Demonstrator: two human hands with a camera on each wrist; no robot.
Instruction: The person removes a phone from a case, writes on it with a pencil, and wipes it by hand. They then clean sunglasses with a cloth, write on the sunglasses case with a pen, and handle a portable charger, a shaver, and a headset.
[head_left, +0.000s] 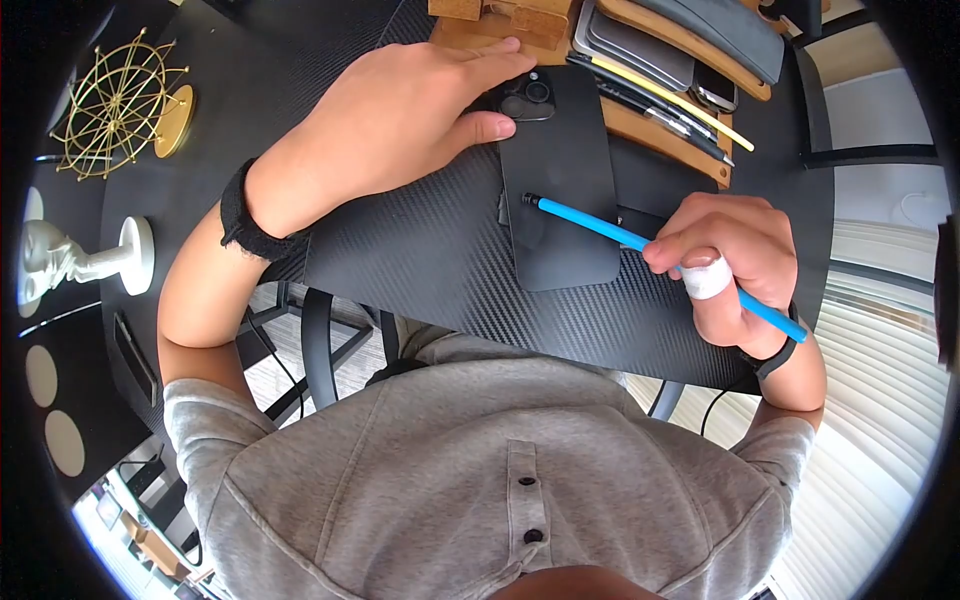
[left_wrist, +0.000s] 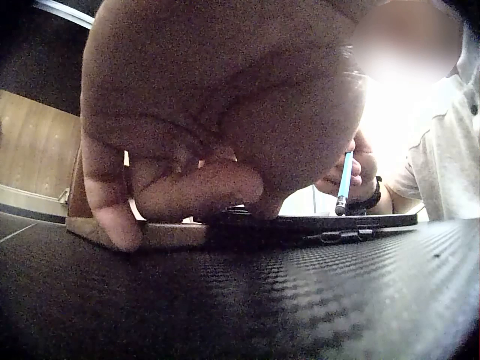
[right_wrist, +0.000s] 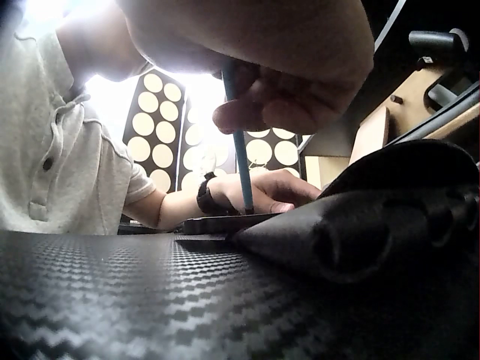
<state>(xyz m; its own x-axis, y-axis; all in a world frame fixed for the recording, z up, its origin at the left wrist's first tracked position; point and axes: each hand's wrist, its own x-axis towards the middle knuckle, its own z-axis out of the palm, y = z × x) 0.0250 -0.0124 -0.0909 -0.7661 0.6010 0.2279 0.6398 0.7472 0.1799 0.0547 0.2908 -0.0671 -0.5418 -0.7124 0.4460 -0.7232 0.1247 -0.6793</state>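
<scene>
A black phone [head_left: 560, 190] with a camera block at its top left corner lies back up on the dark textured table. My left hand [head_left: 390, 125] rests at that corner, the thumb tip against the camera block and the other fingers stretched beside the top edge. With bent fingers my right hand [head_left: 745, 245] pinches a blue pencil [head_left: 590, 225] near its middle; white wrapping [head_left: 707, 278] covers part of the thumb. The pencil slants down, its dark eraser end over the phone's back. In the right wrist view the pencil [right_wrist: 241, 169] reaches down to the phone's surface.
A wooden stand [head_left: 665, 145] holds several pens and flat devices behind the phone. A curved black object [right_wrist: 360, 217] fills the right wrist view's right side. At the left are a gold wheel ornament [head_left: 120, 105] and a white figurine [head_left: 85, 255]. The table's front edge is close to the body.
</scene>
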